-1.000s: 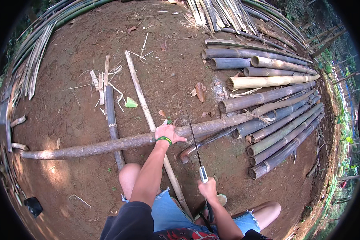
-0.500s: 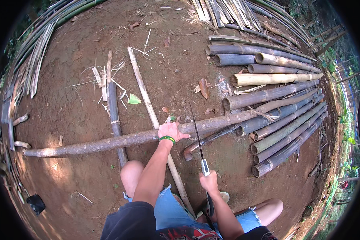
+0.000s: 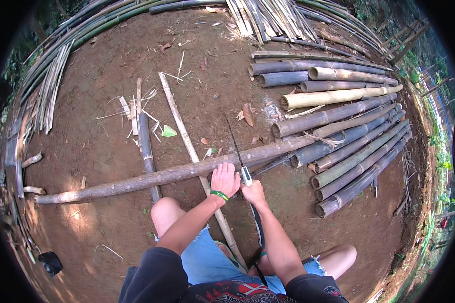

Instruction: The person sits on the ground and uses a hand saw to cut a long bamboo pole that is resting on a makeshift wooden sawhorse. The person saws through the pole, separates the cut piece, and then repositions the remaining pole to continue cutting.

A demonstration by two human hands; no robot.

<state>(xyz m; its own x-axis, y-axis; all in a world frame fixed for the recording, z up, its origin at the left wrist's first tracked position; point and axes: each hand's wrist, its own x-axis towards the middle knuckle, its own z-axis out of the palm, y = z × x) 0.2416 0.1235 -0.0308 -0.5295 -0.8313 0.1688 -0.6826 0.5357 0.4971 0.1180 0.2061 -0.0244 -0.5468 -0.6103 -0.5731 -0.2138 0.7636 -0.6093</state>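
Note:
A long, bark-covered wooden pole (image 3: pixel 116 188) lies slantwise across the ground in front of me. My left hand (image 3: pixel 225 181) is closed over its near side, fingers together on the bark, just left of the saw. In my right hand (image 3: pixel 253 193) is the white-and-dark handle of a hand saw (image 3: pixel 234 137). The saw's thin dark blade points away from me and crosses the pole close to my left hand. How deep the blade sits in the wood cannot be made out. A pale bamboo pole (image 3: pixel 182 126) passes beneath the wooden pole.
Several thick bamboo poles (image 3: pixel 338 118) lie side by side at right, one end of the wooden pole among them. A dark bamboo piece (image 3: pixel 145 136) lies under the pole on the left. Split bamboo strips (image 3: pixel 268 20) are stacked at the back. My bare knees flank the work.
My right hand has pushed the saw forward, away from me. The left hand has shifted right along the pole, closer to the blade, and its spread fingers have drawn together.

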